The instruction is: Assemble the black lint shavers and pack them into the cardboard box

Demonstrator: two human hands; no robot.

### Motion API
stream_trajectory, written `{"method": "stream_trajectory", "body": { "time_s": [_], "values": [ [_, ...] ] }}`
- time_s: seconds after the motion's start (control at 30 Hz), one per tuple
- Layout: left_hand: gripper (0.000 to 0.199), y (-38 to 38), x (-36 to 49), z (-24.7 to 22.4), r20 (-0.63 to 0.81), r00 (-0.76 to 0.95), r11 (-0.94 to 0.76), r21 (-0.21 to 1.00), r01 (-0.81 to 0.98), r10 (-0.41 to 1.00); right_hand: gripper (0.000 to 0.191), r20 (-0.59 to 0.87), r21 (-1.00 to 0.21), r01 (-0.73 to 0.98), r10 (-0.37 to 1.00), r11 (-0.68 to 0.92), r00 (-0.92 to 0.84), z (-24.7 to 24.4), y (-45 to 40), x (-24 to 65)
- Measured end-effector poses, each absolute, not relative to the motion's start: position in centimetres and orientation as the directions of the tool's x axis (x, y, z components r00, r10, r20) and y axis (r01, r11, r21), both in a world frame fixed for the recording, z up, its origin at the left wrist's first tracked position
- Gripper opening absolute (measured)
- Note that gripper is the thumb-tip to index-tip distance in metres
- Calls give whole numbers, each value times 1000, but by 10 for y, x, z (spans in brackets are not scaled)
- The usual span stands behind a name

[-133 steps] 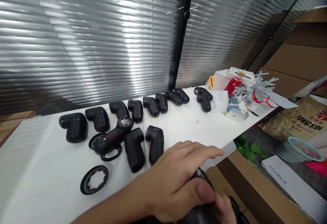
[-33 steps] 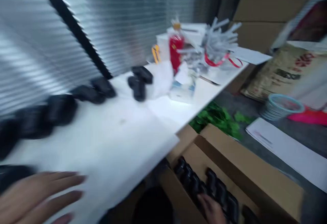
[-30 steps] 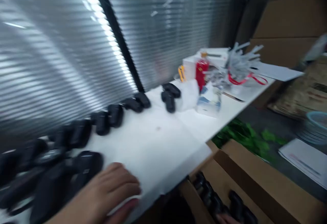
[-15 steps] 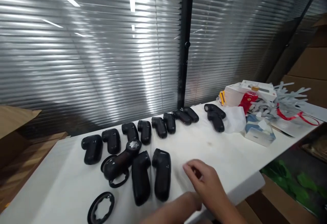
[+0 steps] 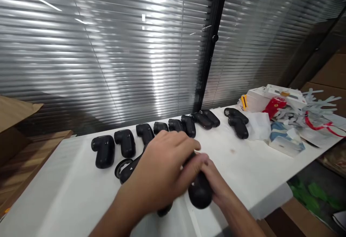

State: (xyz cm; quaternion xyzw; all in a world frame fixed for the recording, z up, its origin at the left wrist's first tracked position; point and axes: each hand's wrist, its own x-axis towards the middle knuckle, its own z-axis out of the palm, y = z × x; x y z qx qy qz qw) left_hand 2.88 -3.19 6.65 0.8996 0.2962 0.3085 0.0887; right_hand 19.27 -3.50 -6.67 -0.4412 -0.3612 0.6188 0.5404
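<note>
My left hand [image 5: 164,168] is wrapped over the upper end of a black curved device [image 5: 200,192] above the white table [image 5: 78,190]. My right hand [image 5: 213,175] closes on the same device from the right, its fingers partly hidden behind it. The device's rounded end points down toward me. Behind my left hand, several similar black devices, among them one at the left [image 5: 105,152], lie in a row along the table's back edge. Partly covered by my left forearm is another dark device with a black ring [image 5: 121,166] beside it.
Two black devices [image 5: 238,123] lie further right by white paper. A tissue pack [image 5: 285,141], red packet [image 5: 274,107], white boxes [image 5: 286,96] and grey strips crowd the right end. Window blinds [image 5: 108,57] rise behind; an open cardboard box [image 5: 16,132] stands left.
Both hands have come up and together over the table, and now hold a black device. The view has shifted slightly, and the loose ring in front is no longer seen.
</note>
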Motion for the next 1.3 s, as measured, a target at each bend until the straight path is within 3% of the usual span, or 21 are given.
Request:
{"method": "stream_trajectory", "body": {
  "time_s": [0.07, 0.2, 0.3, 0.37, 0.53, 0.7, 0.8, 1.0, 1.2, 1.3],
  "values": [
    [20, -19, 29, 59, 438, 632, -760, 482, 435, 640, 26, -218, -855, -459, 970, -242, -106, -56, -48, 197],
    [41, -7, 39, 45, 331, 793, -745, 631, 216, 511, 48, -244, -725, -583, 928, -367, -282, -33, -79, 205],
    [60, -11, 51, 39, 337, 855, -756, 648, 93, 395, 48, -206, -630, -647, 895, -430, -395, -22, -98, 213],
    [67, -15, 57, 37, 351, 856, -748, 660, 61, 380, 50, -268, -583, -616, 841, -529, -469, -19, -107, 220],
    [74, -22, 65, 33, 329, 872, -711, 703, 30, 362, 60, -389, -499, -578, 763, -645, -516, -18, -123, 228],
    [70, -25, 69, 26, 399, 846, -694, 719, -48, 355, 46, -465, -313, -683, 734, -660, -495, -15, -134, 223],
    [68, -26, 69, 22, 437, 830, -701, 709, -79, 348, 43, -483, -317, -723, 761, -614, -434, -21, -138, 225],
    [70, -26, 72, 24, 414, 880, -770, 631, -92, 234, 48, -450, -485, -671, 818, -561, -358, -37, -145, 230],
    [66, -27, 73, 22, 385, 889, -706, 701, -106, 249, 60, -460, -319, -733, 774, -601, -435, -19, -148, 221],
    [57, -28, 74, 20, 383, 884, -651, 749, -125, 270, 55, -462, -249, -761, 764, -600, -451, -11, -148, 215]
  ]
}}
